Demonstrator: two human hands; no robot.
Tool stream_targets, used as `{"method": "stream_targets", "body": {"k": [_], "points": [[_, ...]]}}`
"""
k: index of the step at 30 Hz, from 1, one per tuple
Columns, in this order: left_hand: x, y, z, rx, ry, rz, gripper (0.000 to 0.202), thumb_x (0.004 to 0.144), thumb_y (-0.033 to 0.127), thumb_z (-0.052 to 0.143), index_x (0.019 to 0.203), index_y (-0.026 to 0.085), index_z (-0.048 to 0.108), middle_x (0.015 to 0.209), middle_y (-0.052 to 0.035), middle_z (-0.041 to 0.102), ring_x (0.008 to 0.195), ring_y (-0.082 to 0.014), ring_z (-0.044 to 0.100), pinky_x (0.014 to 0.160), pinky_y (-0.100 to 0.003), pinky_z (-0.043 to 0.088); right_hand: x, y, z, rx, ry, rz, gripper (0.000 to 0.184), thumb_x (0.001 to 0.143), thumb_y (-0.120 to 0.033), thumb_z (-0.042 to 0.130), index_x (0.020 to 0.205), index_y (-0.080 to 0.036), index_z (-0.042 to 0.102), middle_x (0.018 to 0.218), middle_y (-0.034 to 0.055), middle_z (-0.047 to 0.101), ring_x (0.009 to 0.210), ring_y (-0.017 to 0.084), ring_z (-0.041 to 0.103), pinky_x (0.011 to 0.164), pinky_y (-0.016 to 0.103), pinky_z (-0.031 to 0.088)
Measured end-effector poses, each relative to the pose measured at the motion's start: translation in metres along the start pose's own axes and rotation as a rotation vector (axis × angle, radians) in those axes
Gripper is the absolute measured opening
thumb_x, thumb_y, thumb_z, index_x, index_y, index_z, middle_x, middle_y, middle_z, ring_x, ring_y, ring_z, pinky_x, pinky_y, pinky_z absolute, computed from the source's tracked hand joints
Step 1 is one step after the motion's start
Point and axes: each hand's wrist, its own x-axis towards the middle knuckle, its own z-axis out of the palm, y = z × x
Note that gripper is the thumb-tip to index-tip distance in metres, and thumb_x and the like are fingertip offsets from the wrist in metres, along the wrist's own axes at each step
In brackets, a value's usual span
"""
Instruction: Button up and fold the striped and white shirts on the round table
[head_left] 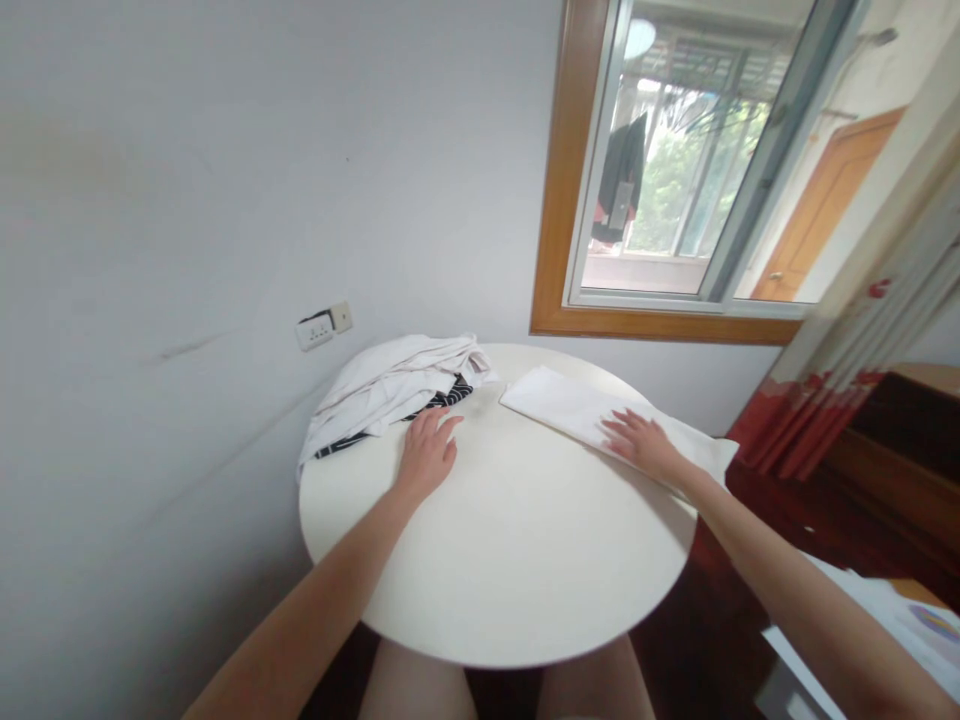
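A folded white cloth (555, 398) lies along the right side of the round white table (510, 560), one end hanging near the edge. My right hand (637, 440) rests on it, fingers spread. My left hand (429, 450) is on the tabletop with its fingers apart, at the front edge of a heap of white clothes (390, 385). A black-and-white patterned cloth (442, 400) shows from under that heap, close to my left fingertips. Whether those fingertips touch it, I cannot tell.
Behind the table is a pale wall with a socket (315, 332) and a wood-framed window (547, 250). A red and cream curtain (810, 400) hangs at right, by a wooden cabinet (900, 450). Papers or a box (877, 610) lie low at the right.
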Motion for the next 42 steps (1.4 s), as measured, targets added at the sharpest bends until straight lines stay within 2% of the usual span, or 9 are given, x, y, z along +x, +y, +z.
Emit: {"method": "stream_targets", "body": {"k": [3,7,14,22,27,31,34,38,42], "points": [[0.000,0.006,0.003,-0.019,-0.032,0.043,0.039,0.083,0.017,0.047,0.120,0.024,0.056,0.130,-0.0069,0.049,0.125,-0.0257,0.038,0.107,-0.044,0.031,0.007,-0.031,0.016,0.097,-0.107,-0.040,0.060,0.090,-0.063,0.023,0.143,-0.035,0.031,0.153,0.0041,0.023,0.139,0.032,0.020,0.104,0.061,0.023],[0.003,0.013,0.010,-0.047,-0.091,0.071,0.038,0.083,0.017,0.047,0.119,0.024,0.056,0.129,-0.0072,0.050,0.124,-0.0259,0.039,0.106,-0.045,0.033,0.029,-0.041,0.031,0.104,-0.121,0.066,0.062,0.090,-0.064,0.018,0.144,-0.035,0.029,0.154,0.0026,0.018,0.140,0.032,0.016,0.104,0.065,0.019],[0.002,0.014,0.014,-0.096,-0.163,0.100,0.037,0.083,0.015,0.046,0.118,0.024,0.056,0.130,-0.0071,0.049,0.124,-0.0253,0.038,0.105,-0.045,0.033,0.090,-0.021,0.043,0.074,-0.154,0.219,0.060,0.091,-0.062,0.019,0.144,-0.035,0.028,0.154,0.0033,0.018,0.140,0.032,0.017,0.103,0.067,0.019],[0.002,0.012,0.018,-0.183,-0.212,0.054,0.038,0.081,0.013,0.047,0.117,0.024,0.055,0.125,-0.0070,0.051,0.119,-0.0238,0.042,0.103,-0.045,0.036,0.141,0.000,0.064,0.052,-0.145,0.214,0.057,0.093,-0.058,0.017,0.143,-0.036,0.030,0.154,0.0012,0.020,0.139,0.030,0.020,0.103,0.066,0.022],[0.002,0.011,0.019,-0.235,-0.243,0.044,0.038,0.081,0.012,0.049,0.116,0.024,0.055,0.124,-0.0065,0.051,0.117,-0.0226,0.044,0.103,-0.044,0.037,0.164,0.008,0.077,0.029,-0.124,0.217,0.051,0.095,-0.050,0.015,0.142,-0.039,0.032,0.153,0.0005,0.023,0.139,0.029,0.023,0.102,0.066,0.025],[0.001,0.009,0.018,-0.255,-0.240,0.029,0.038,0.081,0.012,0.049,0.117,0.024,0.054,0.123,-0.0065,0.051,0.117,-0.0223,0.043,0.104,-0.043,0.037,0.168,0.010,0.082,0.031,-0.089,0.208,0.049,0.096,-0.046,0.017,0.141,-0.039,0.034,0.151,0.0001,0.027,0.137,0.028,0.026,0.100,0.065,0.028],[0.002,0.007,0.019,-0.262,-0.227,0.010,0.037,0.081,0.012,0.049,0.116,0.023,0.055,0.121,-0.0067,0.052,0.116,-0.0222,0.044,0.103,-0.042,0.037,0.163,-0.003,0.078,-0.072,0.045,0.204,0.046,0.096,-0.039,0.022,0.136,-0.035,0.043,0.149,0.0032,0.033,0.138,0.030,0.024,0.101,0.069,0.019],[0.005,0.005,0.017,-0.283,-0.193,-0.004,0.036,0.080,0.010,0.048,0.112,0.023,0.057,0.118,-0.0057,0.053,0.113,-0.0213,0.046,0.101,-0.041,0.038,0.150,-0.041,0.067,-0.272,0.288,0.044,0.043,0.091,-0.020,0.034,0.130,-0.022,0.052,0.150,0.0092,0.030,0.141,0.031,0.011,0.108,0.065,0.001],[0.004,0.006,0.012,-0.256,-0.137,-0.046,0.034,0.080,0.009,0.047,0.109,0.023,0.058,0.112,-0.0055,0.055,0.109,-0.0213,0.048,0.099,-0.041,0.040,0.125,-0.083,0.056,-0.231,0.279,-0.092,0.044,0.087,-0.015,0.040,0.128,-0.019,0.054,0.149,0.0085,0.032,0.142,0.028,0.011,0.112,0.057,0.002]]}}
